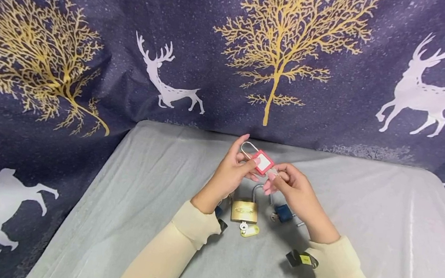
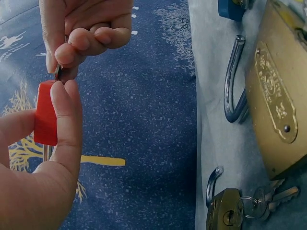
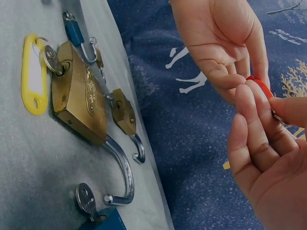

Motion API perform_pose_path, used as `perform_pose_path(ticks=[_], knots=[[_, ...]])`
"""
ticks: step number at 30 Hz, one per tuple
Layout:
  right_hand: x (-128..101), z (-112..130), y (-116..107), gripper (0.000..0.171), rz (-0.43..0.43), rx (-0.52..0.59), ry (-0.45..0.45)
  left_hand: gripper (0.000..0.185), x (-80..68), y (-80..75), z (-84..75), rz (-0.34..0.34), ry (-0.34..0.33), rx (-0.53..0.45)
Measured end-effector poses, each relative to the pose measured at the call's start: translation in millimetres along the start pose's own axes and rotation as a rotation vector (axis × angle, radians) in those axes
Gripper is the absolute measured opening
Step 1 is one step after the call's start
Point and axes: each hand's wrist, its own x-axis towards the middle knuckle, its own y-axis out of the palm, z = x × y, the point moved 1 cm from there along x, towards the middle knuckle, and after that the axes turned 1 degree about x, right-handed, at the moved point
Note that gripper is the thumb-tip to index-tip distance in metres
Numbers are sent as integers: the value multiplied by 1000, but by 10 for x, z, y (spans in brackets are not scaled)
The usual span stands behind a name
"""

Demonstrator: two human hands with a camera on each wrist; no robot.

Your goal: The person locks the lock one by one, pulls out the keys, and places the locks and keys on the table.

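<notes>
Above the table's far edge [image 1: 331, 153], both hands grip the red padlock [image 1: 263, 162].

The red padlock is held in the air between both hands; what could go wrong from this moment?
1. The left hand holds the red padlock only by fingertips above the table; it may slip and drop onto the large brass padlock below.
2. The right hand pinches a small key at the lock's bottom; a crooked push could bend or jam it.
3. A sleeve could drag the black padlock near the right forearm.
</notes>
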Motion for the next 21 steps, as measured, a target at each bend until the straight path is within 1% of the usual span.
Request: perform_pose_path(ticks=[6,13,21], knots=[[-3,-20,13,26,-18,-8,0,75,-9,-9,-5,0,1,32],[-7,-25,13,26,-28,-21,-2,79,-1,-7,-8,9,12,7],[-11,-17,8,32,-5,-46,-58,79,36,-65,-19,-53,39,-10]])
